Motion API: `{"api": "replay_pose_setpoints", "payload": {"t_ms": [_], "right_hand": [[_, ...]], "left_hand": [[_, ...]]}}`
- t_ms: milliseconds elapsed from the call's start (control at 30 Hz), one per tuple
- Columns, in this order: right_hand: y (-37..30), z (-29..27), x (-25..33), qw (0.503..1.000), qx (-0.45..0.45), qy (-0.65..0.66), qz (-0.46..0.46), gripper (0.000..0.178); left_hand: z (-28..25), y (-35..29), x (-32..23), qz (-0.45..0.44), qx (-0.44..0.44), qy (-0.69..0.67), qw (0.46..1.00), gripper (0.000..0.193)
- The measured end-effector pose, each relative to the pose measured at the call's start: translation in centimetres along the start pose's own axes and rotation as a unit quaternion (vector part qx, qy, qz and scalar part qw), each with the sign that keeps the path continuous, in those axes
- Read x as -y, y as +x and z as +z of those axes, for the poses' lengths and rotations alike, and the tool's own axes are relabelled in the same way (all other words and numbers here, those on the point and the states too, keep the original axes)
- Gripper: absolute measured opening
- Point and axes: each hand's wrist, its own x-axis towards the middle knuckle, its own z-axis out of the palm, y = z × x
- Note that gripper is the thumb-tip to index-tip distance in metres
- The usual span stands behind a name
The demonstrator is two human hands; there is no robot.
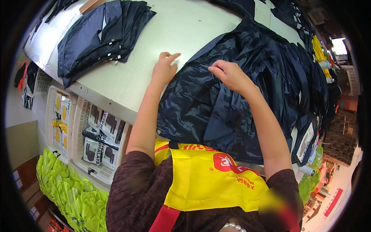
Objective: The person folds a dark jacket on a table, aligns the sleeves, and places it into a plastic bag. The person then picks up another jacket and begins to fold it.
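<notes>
Over the front edge of a pale table lies a dark navy garment (193, 104) of shiny, creased fabric. My left hand (164, 70) hovers at its left edge, index finger stretched to the right and apart from the thumb. Above the garment, my right hand (231, 76) has thumb and fingertips pressed together in a pinch. A thin pale strand, perhaps thread, shows faintly between the hands; what exactly the pinch holds is too small to tell.
A stack of dark garments with small white tags (102, 42) lies at the table's far left. Below the table edge stand white plastic baskets (79, 127) with packaged goods, beside bright yellow-green bundles (69, 189). More dark garments (297, 23) and yellow pieces (319, 48) lie at right.
</notes>
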Motion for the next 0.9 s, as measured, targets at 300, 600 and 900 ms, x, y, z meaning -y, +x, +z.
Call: {"api": "replay_pose_setpoints", "payload": {"t_ms": [300,600,900], "right_hand": [[6.2,3.2,1.2,0.956,-0.009,-0.272,-0.108,0.03],[9.1,5.3,3.1,0.923,0.077,-0.358,-0.116,0.025],[0.7,1.4,0.4,0.995,-0.099,-0.001,-0.022,0.033]], "left_hand": [[0.5,0.5,2.4,-0.117,0.057,-0.179,0.975,0.019],[-0.3,0.5,0.8,-0.131,0.055,-0.24,0.96,0.017],[-7.9,-3.5,4.6,-0.153,-0.304,-0.326,0.882,0.016]]}}
